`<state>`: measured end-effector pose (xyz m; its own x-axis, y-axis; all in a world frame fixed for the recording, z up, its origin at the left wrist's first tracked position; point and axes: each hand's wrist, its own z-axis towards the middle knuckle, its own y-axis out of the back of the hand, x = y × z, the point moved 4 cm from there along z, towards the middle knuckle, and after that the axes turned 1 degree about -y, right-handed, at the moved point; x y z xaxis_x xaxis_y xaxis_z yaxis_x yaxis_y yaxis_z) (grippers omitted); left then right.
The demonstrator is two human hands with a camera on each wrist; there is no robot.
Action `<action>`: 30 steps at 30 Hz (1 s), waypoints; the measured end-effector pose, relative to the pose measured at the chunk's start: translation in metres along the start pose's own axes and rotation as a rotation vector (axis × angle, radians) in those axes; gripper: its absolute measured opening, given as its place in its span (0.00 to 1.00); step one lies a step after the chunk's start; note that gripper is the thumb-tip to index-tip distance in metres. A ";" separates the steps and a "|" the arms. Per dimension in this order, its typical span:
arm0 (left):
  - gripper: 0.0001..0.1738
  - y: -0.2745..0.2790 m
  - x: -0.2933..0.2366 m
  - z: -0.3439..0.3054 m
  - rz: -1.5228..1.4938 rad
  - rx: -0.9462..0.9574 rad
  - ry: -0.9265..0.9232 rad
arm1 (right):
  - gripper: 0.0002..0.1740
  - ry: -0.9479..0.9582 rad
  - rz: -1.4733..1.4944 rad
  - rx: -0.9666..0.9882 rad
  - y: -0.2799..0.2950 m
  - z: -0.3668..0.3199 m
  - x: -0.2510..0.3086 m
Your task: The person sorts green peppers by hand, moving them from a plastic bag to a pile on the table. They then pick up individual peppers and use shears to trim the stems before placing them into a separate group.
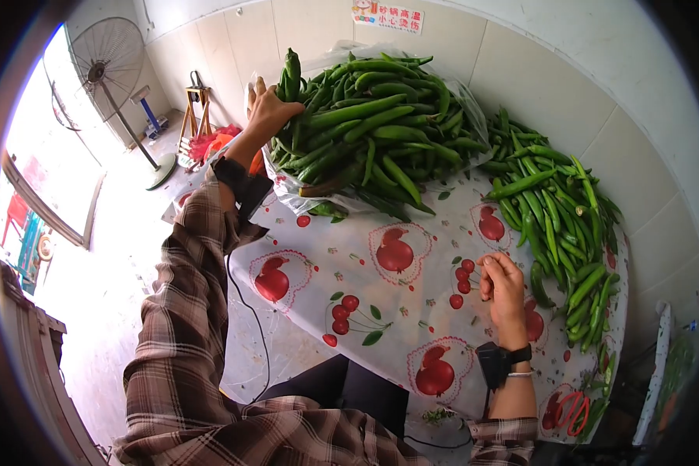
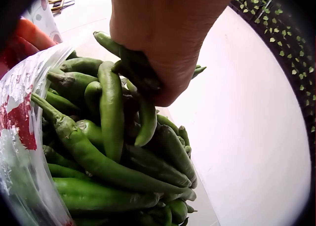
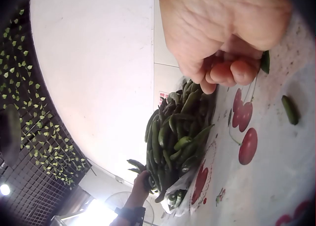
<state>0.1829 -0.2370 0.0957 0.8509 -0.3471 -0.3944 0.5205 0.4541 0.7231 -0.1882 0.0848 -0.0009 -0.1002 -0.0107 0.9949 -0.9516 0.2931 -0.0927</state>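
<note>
A big heap of green peppers (image 1: 380,124) fills a clear plastic bag (image 1: 291,190) at the back of the table. My left hand (image 1: 270,113) grips several peppers at the heap's left edge, one of them (image 1: 291,74) standing upright; the left wrist view shows the hand (image 2: 158,48) above the bagged peppers (image 2: 113,117). Over the tablecloth, left of a second, loose pile of peppers (image 1: 551,210), my right hand (image 1: 503,283) has its fingers curled with nothing visible in them. In the right wrist view those fingers (image 3: 229,73) bend toward the palm.
A cherry-patterned tablecloth (image 1: 334,272) covers the table. Red scissors or a band (image 1: 571,412) lies at the near right corner. Behind stands a tiled wall (image 1: 551,85); a fan (image 1: 97,71) and a wooden stand (image 1: 196,109) are on the floor at left. A cable (image 1: 255,326) hangs beside the left sleeve.
</note>
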 end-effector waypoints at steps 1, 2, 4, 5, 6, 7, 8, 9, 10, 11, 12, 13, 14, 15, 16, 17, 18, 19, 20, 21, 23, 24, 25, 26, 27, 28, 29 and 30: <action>0.40 -0.003 0.002 0.006 0.044 0.047 0.018 | 0.09 -0.001 0.003 -0.002 0.000 0.000 0.000; 0.40 -0.006 0.004 0.006 0.043 0.050 0.017 | 0.09 -0.002 0.003 -0.005 -0.001 0.000 0.000; 0.42 0.000 -0.004 0.003 0.095 0.039 0.054 | 0.09 0.001 0.005 -0.016 -0.002 0.000 0.000; 0.42 -0.001 -0.003 0.004 0.094 0.040 0.052 | 0.09 0.002 0.006 -0.018 -0.002 0.000 0.001; 0.43 -0.002 -0.001 0.006 0.129 0.051 0.048 | 0.09 0.006 -0.008 -0.015 -0.003 -0.001 0.002; 0.44 -0.003 0.001 0.006 0.165 0.063 0.044 | 0.09 0.010 -0.021 -0.012 -0.003 -0.001 0.003; 0.44 -0.004 0.003 0.006 0.164 0.064 0.044 | 0.09 0.009 -0.022 -0.013 -0.003 -0.001 0.002; 0.44 -0.004 0.003 0.006 0.198 0.078 0.049 | 0.09 0.013 -0.019 -0.009 -0.004 -0.001 0.002; 0.45 -0.004 0.004 0.005 0.232 0.094 0.053 | 0.09 0.015 -0.016 -0.006 -0.003 -0.001 0.002; 0.45 -0.005 0.008 0.006 0.231 0.095 0.055 | 0.09 0.013 -0.018 -0.006 -0.003 -0.001 0.002; 0.45 -0.008 0.013 0.010 0.220 0.118 0.045 | 0.09 0.012 -0.021 -0.001 -0.003 -0.001 0.001; 0.46 -0.010 0.015 0.011 0.210 0.140 0.034 | 0.09 0.011 -0.024 0.004 -0.002 -0.001 0.001; 0.46 -0.007 0.011 0.009 0.210 0.142 0.035 | 0.09 0.008 -0.025 0.004 -0.002 -0.001 0.000; 0.46 -0.002 0.006 0.007 0.224 0.159 0.063 | 0.09 0.012 -0.026 0.009 -0.002 0.000 -0.001; 0.46 0.001 0.003 0.005 0.238 0.175 0.090 | 0.09 0.016 -0.028 0.014 -0.002 0.000 -0.001; 0.46 -0.001 0.004 0.002 0.237 0.176 0.090 | 0.09 0.015 -0.028 0.014 -0.002 0.001 -0.001; 0.43 -0.002 0.004 0.000 0.201 0.096 0.075 | 0.09 0.018 -0.026 0.015 -0.001 0.001 -0.002; 0.40 -0.001 0.004 -0.001 0.165 0.016 0.059 | 0.09 0.021 -0.024 0.017 -0.001 0.001 -0.002; 0.40 0.000 0.007 0.000 0.165 0.017 0.058 | 0.09 0.020 -0.023 0.015 -0.002 0.001 -0.002; 0.43 0.000 0.009 0.002 0.191 0.084 0.059 | 0.09 0.020 -0.029 0.017 -0.002 0.001 -0.001; 0.45 -0.003 0.012 0.005 0.216 0.152 0.062 | 0.08 0.018 -0.037 0.018 -0.002 0.000 -0.001; 0.43 -0.002 0.014 0.005 0.196 0.151 0.073 | 0.08 0.018 -0.043 0.019 -0.003 0.000 -0.001; 0.41 -0.002 0.015 0.005 0.178 0.149 0.082 | 0.08 0.019 -0.047 0.020 -0.003 0.000 -0.001; 0.41 -0.004 0.015 0.003 0.179 0.150 0.084 | 0.08 0.017 -0.047 0.022 -0.003 0.000 -0.001; 0.37 -0.003 0.011 0.001 0.133 0.056 0.030 | 0.08 0.023 -0.047 0.023 -0.003 0.000 -0.001; 0.34 -0.001 0.008 -0.001 0.086 -0.037 -0.025 | 0.08 0.030 -0.048 0.024 -0.003 0.000 -0.001; 0.34 -0.001 0.009 0.000 0.084 -0.037 -0.025 | 0.08 0.030 -0.049 0.022 -0.003 0.000 0.000; 0.33 -0.001 0.012 0.001 0.112 0.028 -0.020 | 0.08 0.027 -0.052 0.022 -0.003 0.000 -0.001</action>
<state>0.1919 -0.2427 0.0910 0.9018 -0.3118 -0.2991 0.4197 0.4677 0.7779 -0.1857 0.0837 -0.0015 -0.0432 0.0001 0.9991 -0.9614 0.2721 -0.0416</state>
